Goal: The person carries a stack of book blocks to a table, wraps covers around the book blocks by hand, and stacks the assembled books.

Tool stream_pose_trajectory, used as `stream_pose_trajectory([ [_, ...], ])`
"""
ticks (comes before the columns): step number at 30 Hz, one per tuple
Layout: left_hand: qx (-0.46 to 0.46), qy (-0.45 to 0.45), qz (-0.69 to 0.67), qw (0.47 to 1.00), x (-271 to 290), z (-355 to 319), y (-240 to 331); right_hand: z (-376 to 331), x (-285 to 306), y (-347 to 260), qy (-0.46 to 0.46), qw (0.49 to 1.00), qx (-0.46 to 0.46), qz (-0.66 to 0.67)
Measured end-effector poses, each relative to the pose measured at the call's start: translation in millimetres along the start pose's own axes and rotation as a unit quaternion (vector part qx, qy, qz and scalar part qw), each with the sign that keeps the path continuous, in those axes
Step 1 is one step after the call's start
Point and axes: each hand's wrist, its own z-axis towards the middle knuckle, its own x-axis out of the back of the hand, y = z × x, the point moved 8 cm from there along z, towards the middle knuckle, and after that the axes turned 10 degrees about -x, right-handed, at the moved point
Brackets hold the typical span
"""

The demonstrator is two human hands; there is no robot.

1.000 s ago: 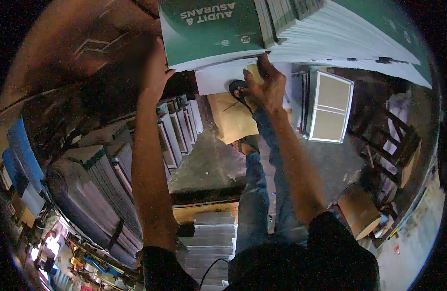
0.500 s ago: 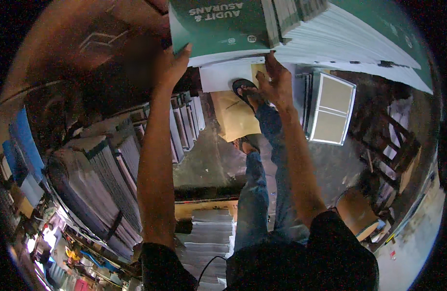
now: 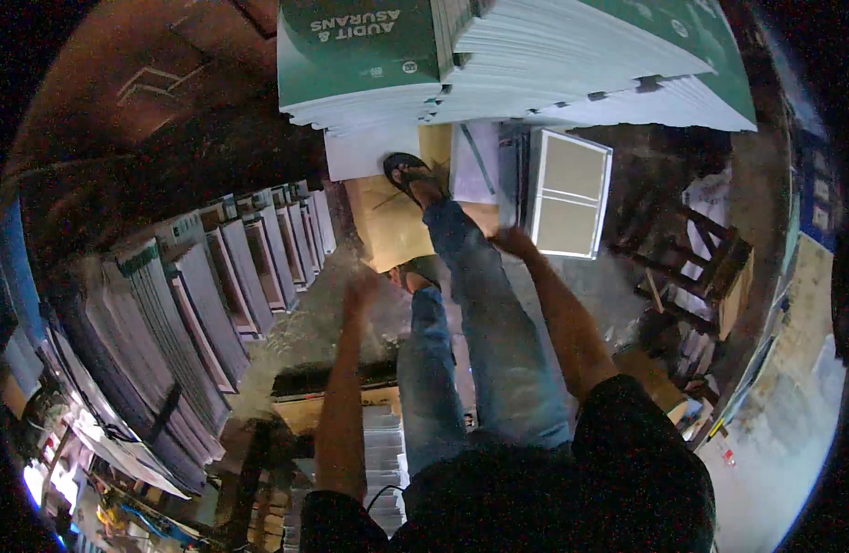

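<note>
A tall stack of green-covered books [image 3: 360,55] with white page edges rises at the far side, in front of me. My left hand [image 3: 362,281] is away from the stack, lowered over the floor beside my left foot; its fingers are smeared by motion. Over the floor by my right leg hangs my right hand [image 3: 515,241], also off the books, its fingers too blurred to read. Neither hand visibly touches anything. Brown paper sheets [image 3: 378,217] lie on the floor under my feet.
Rows of bound paper stacks [image 3: 180,304] stand along the left. A white-framed bundle [image 3: 570,194] is right of my feet, with a wooden frame [image 3: 710,258] farther right. Another paper stack [image 3: 385,442] sits near my body. A pale wall [image 3: 765,452] is at the right edge.
Both hands have come off the green book stack and dropped back toward me. My view has shifted, so the stack sits farther left.
</note>
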Motion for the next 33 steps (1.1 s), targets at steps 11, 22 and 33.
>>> stream_pose_trajectory([
  [11,-0.139,-0.228,0.495,0.827,-54,-182,-174,-252,48,195,-0.023,0.935,-0.354,0.026],
  [22,-0.054,-0.117,0.067,0.989,-88,-34,-76,-191,82,221,-0.001,0.96,-0.269,0.084],
  [33,0.151,-0.093,-0.3,0.937,-397,-56,-9,49,290,248,0.127,0.975,0.032,0.177],
])
